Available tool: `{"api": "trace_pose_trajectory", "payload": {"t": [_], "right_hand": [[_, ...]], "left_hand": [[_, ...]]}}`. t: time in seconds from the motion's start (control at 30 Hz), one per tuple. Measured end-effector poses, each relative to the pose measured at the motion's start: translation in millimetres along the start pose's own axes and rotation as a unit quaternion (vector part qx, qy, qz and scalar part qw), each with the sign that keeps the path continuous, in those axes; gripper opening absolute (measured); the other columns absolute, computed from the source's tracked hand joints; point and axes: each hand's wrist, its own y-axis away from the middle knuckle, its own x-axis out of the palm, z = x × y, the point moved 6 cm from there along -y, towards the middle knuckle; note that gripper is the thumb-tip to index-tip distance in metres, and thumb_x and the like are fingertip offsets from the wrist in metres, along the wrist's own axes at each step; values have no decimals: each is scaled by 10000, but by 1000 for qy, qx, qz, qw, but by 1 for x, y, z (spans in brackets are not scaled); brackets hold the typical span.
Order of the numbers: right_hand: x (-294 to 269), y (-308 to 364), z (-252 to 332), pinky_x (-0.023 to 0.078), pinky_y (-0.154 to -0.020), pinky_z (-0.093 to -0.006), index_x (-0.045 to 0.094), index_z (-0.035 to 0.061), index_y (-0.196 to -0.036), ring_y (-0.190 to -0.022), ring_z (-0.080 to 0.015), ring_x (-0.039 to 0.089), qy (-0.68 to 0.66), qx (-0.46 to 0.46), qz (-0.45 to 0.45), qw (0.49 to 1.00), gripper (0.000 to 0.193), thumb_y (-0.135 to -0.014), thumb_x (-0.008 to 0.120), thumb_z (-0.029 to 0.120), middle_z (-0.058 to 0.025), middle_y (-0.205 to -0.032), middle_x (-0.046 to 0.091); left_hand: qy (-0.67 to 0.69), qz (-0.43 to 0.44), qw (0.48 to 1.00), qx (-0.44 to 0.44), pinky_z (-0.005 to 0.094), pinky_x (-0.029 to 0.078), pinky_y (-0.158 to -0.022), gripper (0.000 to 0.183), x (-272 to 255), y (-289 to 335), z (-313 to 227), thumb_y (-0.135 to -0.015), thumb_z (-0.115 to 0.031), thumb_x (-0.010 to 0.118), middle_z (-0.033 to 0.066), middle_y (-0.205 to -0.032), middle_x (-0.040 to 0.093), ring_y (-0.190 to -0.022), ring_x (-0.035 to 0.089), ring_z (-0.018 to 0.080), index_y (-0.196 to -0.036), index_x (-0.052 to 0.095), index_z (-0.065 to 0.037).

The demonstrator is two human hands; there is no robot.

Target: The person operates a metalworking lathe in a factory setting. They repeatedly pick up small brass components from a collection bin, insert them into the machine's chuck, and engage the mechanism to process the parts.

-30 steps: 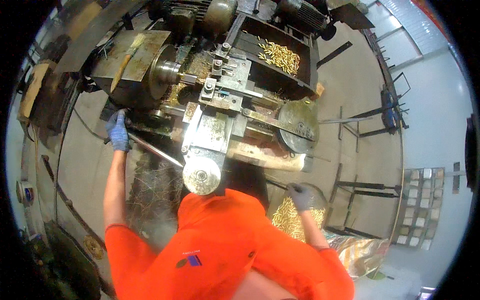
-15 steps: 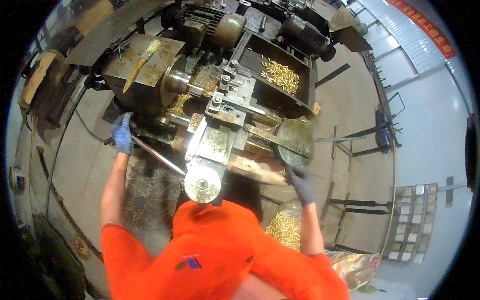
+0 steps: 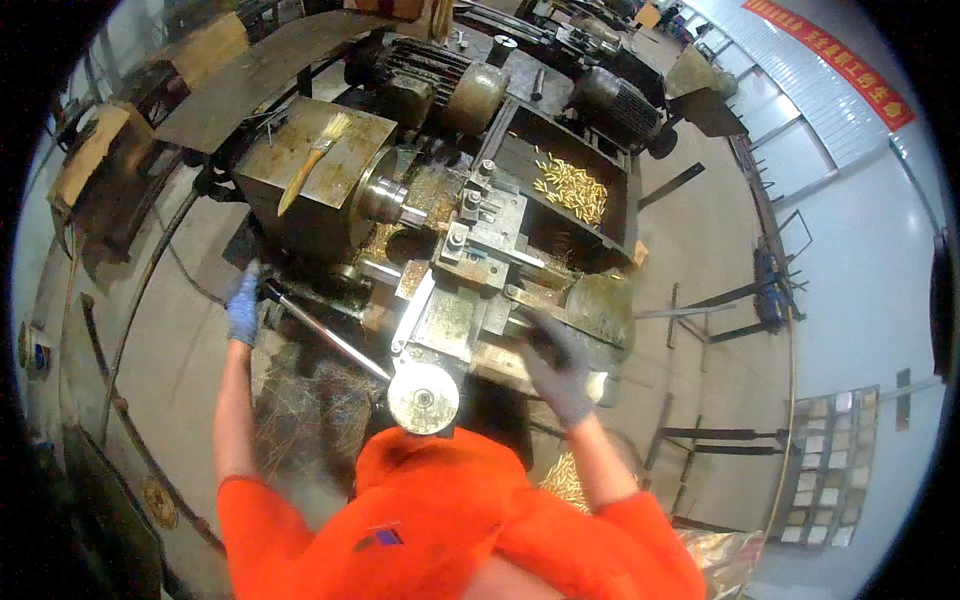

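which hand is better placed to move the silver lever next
Left, most likely: the left hand is beside the dark end of the lever, contact unclear; the right hand is farther off, at the right side of the machine.

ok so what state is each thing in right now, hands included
Lever: slanting
Left hand: gloved, beside the lever's dark end, contact unclear
Right hand: gloved, blurred, any hold unclear
Brush: lying on the metal box
Tray: open-topped, partly filled
Gold-coloured pieces: heaped loose in the tray
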Motion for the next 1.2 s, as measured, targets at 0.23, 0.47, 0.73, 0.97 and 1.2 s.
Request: {"api": "trace_pose_trajectory", "payload": {"t": [0.23, 0.47, 0.73, 0.97, 1.2], "right_hand": [[-147, 165, -197, 481, -751, -310, 581, -8, -1096, -836, -217, 622, 279, 386, -9, 879, 438, -757, 652, 260, -123, -948, 647], [-163, 192, -244, 490, -739, -322, 644, 13, -997, -800, -277, 643, 226, 410, -71, 880, 499, -679, 683, 395, -204, -915, 642], [-145, 120, -194, 475, -627, -283, 670, 3, -907, -654, -159, 619, 180, 322, -54, 928, 387, -712, 674, 337, -129, -686, 649], [-129, -47, -91, 414, -545, -221, 667, -13, -851, -591, -66, 499, 136, 186, -5, 973, 293, -792, 640, 272, -13, -647, 599], [5, -236, -5, 389, -544, -219, 670, 0, -775, -583, -56, 470, 69, 57, 163, 983, 314, -807, 621, 308, 25, -641, 577]], "left_hand": [[-537, 37, 842, 40, 359, 483, -762, 413, -82, -56, 83, -748, -367, 599, 126, -986, 638, -897, 613, 268, -1049, 613, -85], [-665, 46, 745, -17, 415, 461, -794, 373, -63, -59, 102, -741, -325, 553, 157, -1007, 612, -940, 581, 335, -1035, 589, -97], [-641, 67, 763, -42, 447, 453, -790, 272, -72, -59, 153, -772, -244, 513, 230, -967, 594, -939, 570, 360, -950, 605, -60], [-668, 95, 738, -1, 418, 458, -790, 298, -82, -57, 135, -771, -270, 554, 219, -946, 606, -924, 574, 358, -981, 602, -64], [-122, 84, 987, 63, 323, 457, -756, 332, 14, -5, -36, -841, -274, 566, 170, -952, 632, -867, 608, 228, -1035, 596, -6]]}}
